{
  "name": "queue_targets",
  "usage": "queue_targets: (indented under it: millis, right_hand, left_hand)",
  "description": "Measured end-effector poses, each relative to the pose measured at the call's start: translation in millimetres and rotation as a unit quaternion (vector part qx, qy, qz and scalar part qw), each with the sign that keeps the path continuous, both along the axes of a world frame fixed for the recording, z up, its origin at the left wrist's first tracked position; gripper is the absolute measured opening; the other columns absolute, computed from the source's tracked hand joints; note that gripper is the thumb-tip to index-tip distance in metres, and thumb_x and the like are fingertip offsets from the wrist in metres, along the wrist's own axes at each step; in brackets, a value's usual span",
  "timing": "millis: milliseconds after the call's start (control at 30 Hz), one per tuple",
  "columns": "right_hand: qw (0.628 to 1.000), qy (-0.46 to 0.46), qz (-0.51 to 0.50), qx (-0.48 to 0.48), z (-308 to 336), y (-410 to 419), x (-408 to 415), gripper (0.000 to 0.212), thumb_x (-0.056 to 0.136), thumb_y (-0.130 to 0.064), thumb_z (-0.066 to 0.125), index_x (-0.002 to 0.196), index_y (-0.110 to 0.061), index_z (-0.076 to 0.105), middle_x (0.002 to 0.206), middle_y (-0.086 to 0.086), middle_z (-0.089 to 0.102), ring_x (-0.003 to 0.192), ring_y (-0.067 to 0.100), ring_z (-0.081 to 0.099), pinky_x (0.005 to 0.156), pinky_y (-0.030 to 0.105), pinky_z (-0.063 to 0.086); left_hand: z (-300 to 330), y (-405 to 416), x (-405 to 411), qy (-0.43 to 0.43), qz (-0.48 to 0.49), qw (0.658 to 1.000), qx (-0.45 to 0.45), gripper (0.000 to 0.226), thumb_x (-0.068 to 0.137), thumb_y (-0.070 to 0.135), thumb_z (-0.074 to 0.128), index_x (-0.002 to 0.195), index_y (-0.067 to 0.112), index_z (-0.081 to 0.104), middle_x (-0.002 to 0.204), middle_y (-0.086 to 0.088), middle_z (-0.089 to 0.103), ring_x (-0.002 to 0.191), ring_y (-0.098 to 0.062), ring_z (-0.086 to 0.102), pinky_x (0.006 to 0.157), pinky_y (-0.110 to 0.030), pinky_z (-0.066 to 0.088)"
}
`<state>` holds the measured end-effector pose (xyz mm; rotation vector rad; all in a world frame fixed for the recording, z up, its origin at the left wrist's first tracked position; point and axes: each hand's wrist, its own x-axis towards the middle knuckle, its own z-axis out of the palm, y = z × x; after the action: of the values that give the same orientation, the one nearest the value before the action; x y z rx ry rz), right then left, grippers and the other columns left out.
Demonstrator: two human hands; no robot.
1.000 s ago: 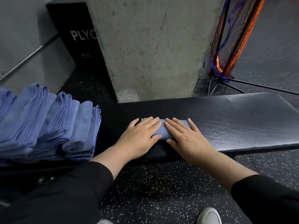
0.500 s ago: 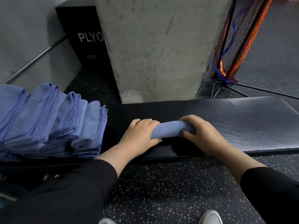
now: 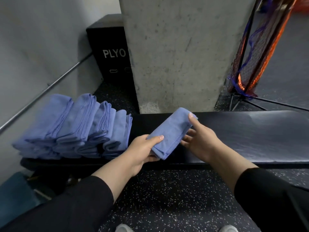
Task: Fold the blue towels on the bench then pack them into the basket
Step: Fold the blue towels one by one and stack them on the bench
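A folded blue towel (image 3: 170, 133) is lifted just above the black padded bench (image 3: 250, 136), slanting from lower left to upper right. My left hand (image 3: 142, 151) grips its near end, thumb on top and fingers underneath. My right hand (image 3: 199, 139) holds the far end, thumb on the upper corner and fingers spread under the towel. A row of several folded blue towels (image 3: 78, 126) leans together on the bench's left end. No basket is in view.
A concrete pillar (image 3: 175, 52) rises right behind the bench. A black PLYO box (image 3: 110, 52) stands left of it against the wall. An orange and blue net on a stand (image 3: 260, 47) is at the back right. Speckled rubber floor (image 3: 167, 198) lies below.
Both hands pressed the folded towel flat on the bench, then closed around it and lifted it off the bench, turning it to a slant. The view has shifted left and up.
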<state>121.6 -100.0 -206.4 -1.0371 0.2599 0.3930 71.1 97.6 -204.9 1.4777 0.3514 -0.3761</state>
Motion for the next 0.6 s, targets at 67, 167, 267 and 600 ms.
queue_targets:
  millis: [67, 167, 267, 600]
  right_hand:
    - [1.0, 0.005, 0.007, -0.03, -2.9, 15.1, -4.9, 0.038, 0.093, -0.023, 0.071, 0.125, -0.006, 0.061, 0.111, 0.013, 0.073, 0.09, 0.025, 0.075, 0.069, 0.037, 0.058]
    - [0.993, -0.016, 0.012, -0.117, -6.1, 32.5, -3.3, 0.017, 0.096, -0.013, 0.066, 0.11, -0.005, 0.066, 0.087, 0.008, 0.071, 0.067, 0.016, 0.069, 0.058, 0.03, 0.052]
    - [0.978, -0.037, 0.028, -0.201, -10.9, 46.3, 7.9, 0.014, 0.092, -0.017, 0.07, 0.102, -0.007, 0.07, 0.071, 0.006, 0.068, 0.06, 0.015, 0.061, 0.058, 0.031, 0.049]
    - [0.931, -0.127, 0.1, -0.328, -28.0, 113.3, 53.1, 0.012, 0.093, -0.018, 0.069, 0.097, -0.007, 0.071, 0.083, 0.004, 0.069, 0.065, 0.014, 0.059, 0.052, 0.023, 0.045]
  left_hand:
    - [-2.3, 3.2, -10.9, 0.012, 0.021, 1.0, 0.003, 0.026, 0.096, 0.031, 0.067, 0.112, 0.011, 0.068, 0.102, -0.011, 0.077, 0.089, -0.026, 0.073, 0.074, -0.035, 0.058]
    - [-8.8, 8.5, -23.1, 0.022, 0.049, 0.999, -0.011, 0.024, 0.096, 0.029, 0.068, 0.112, 0.01, 0.069, 0.105, -0.013, 0.076, 0.093, -0.026, 0.072, 0.075, -0.036, 0.058]
    - [-14.8, 14.7, -33.5, 0.024, 0.06, 0.998, -0.007, 0.021, 0.095, 0.021, 0.068, 0.114, 0.011, 0.067, 0.108, -0.01, 0.075, 0.097, -0.025, 0.072, 0.085, -0.038, 0.059]
    - [4.1, 48.2, -73.2, -0.223, -0.048, 0.826, 0.516, 0.017, 0.102, 0.031, 0.049, 0.108, 0.024, 0.063, 0.111, 0.008, 0.063, 0.101, -0.019, 0.061, 0.088, -0.034, 0.044]
